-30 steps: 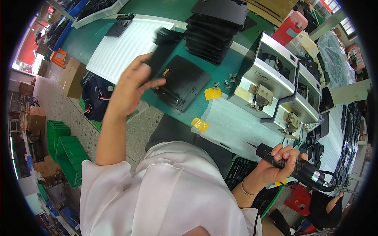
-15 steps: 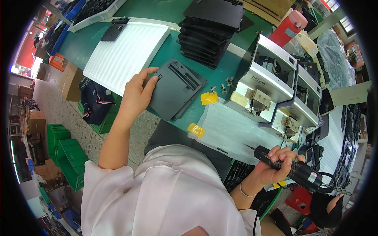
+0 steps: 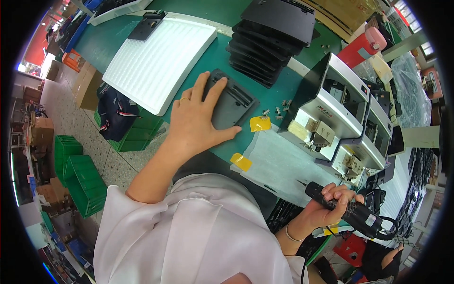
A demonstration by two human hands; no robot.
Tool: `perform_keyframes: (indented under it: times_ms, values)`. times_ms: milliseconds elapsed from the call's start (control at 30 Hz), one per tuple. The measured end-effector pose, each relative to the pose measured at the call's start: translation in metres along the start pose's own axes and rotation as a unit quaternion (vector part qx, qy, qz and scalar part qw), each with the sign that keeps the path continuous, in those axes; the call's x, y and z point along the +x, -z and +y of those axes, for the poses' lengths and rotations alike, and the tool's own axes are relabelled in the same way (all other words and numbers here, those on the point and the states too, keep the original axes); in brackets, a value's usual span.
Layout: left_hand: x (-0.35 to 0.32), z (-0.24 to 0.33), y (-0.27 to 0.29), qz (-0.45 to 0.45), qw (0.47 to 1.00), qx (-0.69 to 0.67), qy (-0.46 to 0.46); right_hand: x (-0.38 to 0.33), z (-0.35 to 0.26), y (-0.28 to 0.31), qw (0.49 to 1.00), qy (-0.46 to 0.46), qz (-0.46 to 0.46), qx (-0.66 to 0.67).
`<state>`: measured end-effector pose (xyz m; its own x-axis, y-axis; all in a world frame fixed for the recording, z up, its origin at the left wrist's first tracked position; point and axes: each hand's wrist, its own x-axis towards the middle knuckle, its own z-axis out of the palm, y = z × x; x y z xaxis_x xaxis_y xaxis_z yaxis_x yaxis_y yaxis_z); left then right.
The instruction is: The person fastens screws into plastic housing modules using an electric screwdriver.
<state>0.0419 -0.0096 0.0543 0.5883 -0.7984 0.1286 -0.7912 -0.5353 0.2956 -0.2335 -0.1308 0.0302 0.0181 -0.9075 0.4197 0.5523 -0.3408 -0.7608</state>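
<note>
Since the earlier frame the dark plate (image 3: 230, 101) went from lifted to lying flat on the green table (image 3: 109, 40), at 12 o'clock of the body. Matte, squarish, ribbed plastic. Left hand (image 3: 196, 118) spread wide, palm pressing it. Right hand (image 3: 328, 206) at 4 o'clock, fist wrapped around a black cylindrical screwdriver (image 3: 347, 210).

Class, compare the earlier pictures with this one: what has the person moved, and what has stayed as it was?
The left hand brought the dark flat panel down from the air onto the green table and now presses on it, fingers spread. The right hand keeps gripping the black power screwdriver. The black stack and white tray stayed put.
</note>
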Motion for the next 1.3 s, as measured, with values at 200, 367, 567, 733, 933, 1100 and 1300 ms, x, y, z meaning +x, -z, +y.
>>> perform_keyframes:
  times_ms: [200, 367, 567, 733, 933, 1100, 1300]
  values:
    - [0.004, 0.0, -0.017, 0.036, 0.998, 0.05, -0.012, 0.0, 0.008, 0.0, 0.999, -0.007, 0.042, -0.02]
    - [0.007, -0.003, -0.011, -0.023, 0.999, -0.021, 0.012, 0.003, 0.01, 0.0, 0.999, -0.028, 0.033, -0.005]
    - [0.039, -0.066, 0.019, 0.119, 0.991, -0.059, 0.008, 0.008, 0.002, 0.007, 1.0, -0.007, 0.013, -0.027]
    - [0.14, -0.236, 0.023, 0.251, 0.949, 0.142, 0.128, 0.02, -0.012, 0.009, 0.999, 0.016, -0.018, -0.03]
    - [0.188, -0.378, 0.022, 0.082, 0.979, -0.035, 0.182, 0.032, -0.012, -0.01, 0.998, 0.02, 0.03, 0.051]
    - [0.201, -0.348, 0.016, 0.076, 0.982, -0.019, 0.171, 0.046, -0.014, -0.03, 0.997, 0.069, -0.002, 0.026]
    - [0.194, -0.361, 0.022, 0.123, 0.974, 0.008, 0.192, 0.046, -0.021, -0.024, 0.994, 0.098, -0.054, -0.015]
